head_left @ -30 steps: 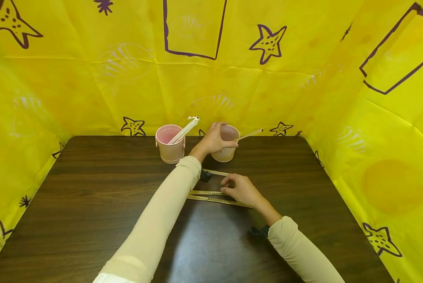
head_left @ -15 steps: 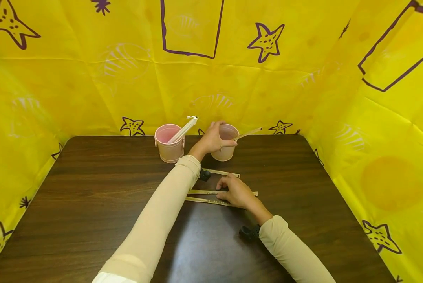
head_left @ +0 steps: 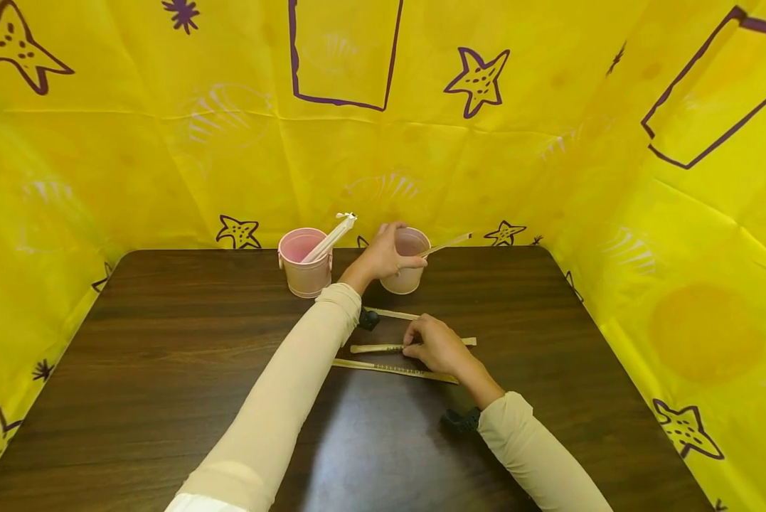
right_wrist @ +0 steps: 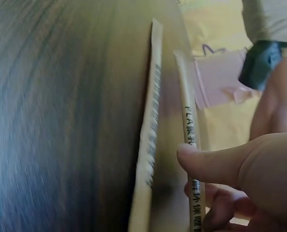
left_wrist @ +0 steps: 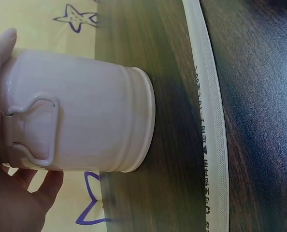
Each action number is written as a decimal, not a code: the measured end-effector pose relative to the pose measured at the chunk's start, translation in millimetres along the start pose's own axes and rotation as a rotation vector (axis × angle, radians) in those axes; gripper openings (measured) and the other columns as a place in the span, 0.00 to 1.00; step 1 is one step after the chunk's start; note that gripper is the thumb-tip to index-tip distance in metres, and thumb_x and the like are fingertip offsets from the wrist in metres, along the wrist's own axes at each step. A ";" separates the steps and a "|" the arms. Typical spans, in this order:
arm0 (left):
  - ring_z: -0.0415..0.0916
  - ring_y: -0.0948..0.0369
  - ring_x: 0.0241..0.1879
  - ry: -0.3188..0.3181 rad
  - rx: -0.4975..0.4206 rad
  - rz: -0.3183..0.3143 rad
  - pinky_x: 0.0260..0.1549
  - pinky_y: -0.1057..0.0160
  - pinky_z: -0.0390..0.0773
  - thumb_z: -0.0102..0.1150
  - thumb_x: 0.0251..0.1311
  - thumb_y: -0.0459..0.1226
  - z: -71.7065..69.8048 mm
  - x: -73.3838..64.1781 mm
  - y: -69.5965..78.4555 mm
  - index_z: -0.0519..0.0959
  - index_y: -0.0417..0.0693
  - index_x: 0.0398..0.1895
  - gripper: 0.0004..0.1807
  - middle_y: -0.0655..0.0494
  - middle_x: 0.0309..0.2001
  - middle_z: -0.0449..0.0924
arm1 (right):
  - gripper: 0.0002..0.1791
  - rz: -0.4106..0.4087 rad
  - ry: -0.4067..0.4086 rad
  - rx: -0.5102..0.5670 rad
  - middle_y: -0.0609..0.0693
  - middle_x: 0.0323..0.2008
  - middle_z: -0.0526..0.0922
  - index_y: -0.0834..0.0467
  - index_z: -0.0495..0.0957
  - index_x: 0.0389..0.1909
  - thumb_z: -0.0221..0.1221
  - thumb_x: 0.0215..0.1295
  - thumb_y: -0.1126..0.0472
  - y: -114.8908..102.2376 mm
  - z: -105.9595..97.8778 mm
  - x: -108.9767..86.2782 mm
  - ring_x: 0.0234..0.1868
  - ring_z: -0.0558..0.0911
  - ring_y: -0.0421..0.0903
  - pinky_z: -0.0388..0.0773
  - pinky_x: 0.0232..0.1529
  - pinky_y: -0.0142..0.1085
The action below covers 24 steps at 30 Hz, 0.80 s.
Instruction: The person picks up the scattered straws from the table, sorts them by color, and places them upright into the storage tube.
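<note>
My left hand [head_left: 379, 257] grips the rim of the right-hand pink bucket [head_left: 402, 283], thumb on the near side. A paper-wrapped straw [head_left: 449, 244] leans out of that bucket to the right. In the left wrist view the bucket [left_wrist: 90, 111] stands on the table with its handle hanging. My right hand [head_left: 439, 347] pinches a wrapped straw [head_left: 373, 348] near its middle, between thumb and fingers. Printed lettering shows on this straw [right_wrist: 188, 116] in the right wrist view. One more wrapped straw [head_left: 392, 369] lies nearer, and another [head_left: 392, 313] lies behind, partly hidden by the right hand.
To the left stands a second pink bucket [head_left: 307, 279], holding white-wrapped straws [head_left: 333, 238] that lean right. The dark wooden table [head_left: 165, 370] ends at a yellow patterned cloth backdrop [head_left: 229, 163] behind the buckets.
My right hand has closed on the middle straw and shifted it slightly right, away from the nearer straw. My left hand stays on the bucket.
</note>
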<state>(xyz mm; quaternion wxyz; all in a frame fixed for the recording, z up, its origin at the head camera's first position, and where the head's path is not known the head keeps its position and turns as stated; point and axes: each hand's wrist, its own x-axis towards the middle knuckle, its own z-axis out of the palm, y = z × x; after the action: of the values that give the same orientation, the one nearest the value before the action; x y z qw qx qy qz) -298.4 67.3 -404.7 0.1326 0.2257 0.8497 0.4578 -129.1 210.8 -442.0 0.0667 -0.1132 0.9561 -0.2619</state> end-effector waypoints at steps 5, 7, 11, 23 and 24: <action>0.68 0.46 0.66 0.005 0.012 0.002 0.53 0.54 0.82 0.74 0.55 0.55 -0.8 -1.3 -0.4 0.51 0.49 0.80 0.56 0.43 0.77 0.51 | 0.07 -0.006 -0.024 0.022 0.46 0.33 0.83 0.52 0.81 0.32 0.71 0.61 0.61 11.9 -15.2 -3.0 0.33 0.78 0.41 0.77 0.38 0.38; 0.64 0.46 0.70 0.009 0.031 0.004 0.59 0.53 0.79 0.73 0.55 0.57 -0.5 -0.8 -0.9 0.51 0.50 0.80 0.57 0.43 0.76 0.51 | 0.07 -0.038 -0.037 0.048 0.46 0.32 0.84 0.53 0.80 0.33 0.70 0.62 0.62 18.0 -22.0 -4.3 0.33 0.79 0.40 0.76 0.38 0.36; 0.61 0.46 0.72 0.010 0.043 0.006 0.68 0.48 0.72 0.73 0.55 0.57 0.5 0.1 -1.9 0.51 0.50 0.80 0.57 0.43 0.76 0.51 | 0.05 -0.105 -0.054 0.099 0.47 0.34 0.85 0.54 0.82 0.38 0.68 0.64 0.62 27.6 -36.7 -7.4 0.37 0.81 0.40 0.77 0.39 0.33; 0.64 0.46 0.70 0.017 0.055 0.018 0.69 0.48 0.71 0.74 0.55 0.56 -0.2 0.2 -1.3 0.53 0.49 0.80 0.56 0.42 0.75 0.53 | 0.09 -0.121 0.056 0.204 0.51 0.38 0.87 0.55 0.85 0.48 0.65 0.69 0.61 29.8 -80.4 -21.1 0.32 0.79 0.43 0.76 0.33 0.32; 0.64 0.46 0.70 0.017 0.053 0.016 0.67 0.48 0.72 0.74 0.55 0.56 -0.5 -0.3 -0.8 0.52 0.49 0.80 0.56 0.42 0.75 0.53 | 0.08 -0.106 0.093 0.230 0.52 0.39 0.87 0.54 0.85 0.47 0.65 0.69 0.61 28.5 -82.3 -20.6 0.31 0.79 0.44 0.76 0.32 0.32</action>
<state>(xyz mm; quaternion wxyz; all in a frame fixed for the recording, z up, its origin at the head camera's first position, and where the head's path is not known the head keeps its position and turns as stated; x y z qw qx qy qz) -298.6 66.4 -405.1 0.1159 0.2322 0.8606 0.4382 -129.7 279.8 -385.0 0.0212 -0.1428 0.9146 -0.3777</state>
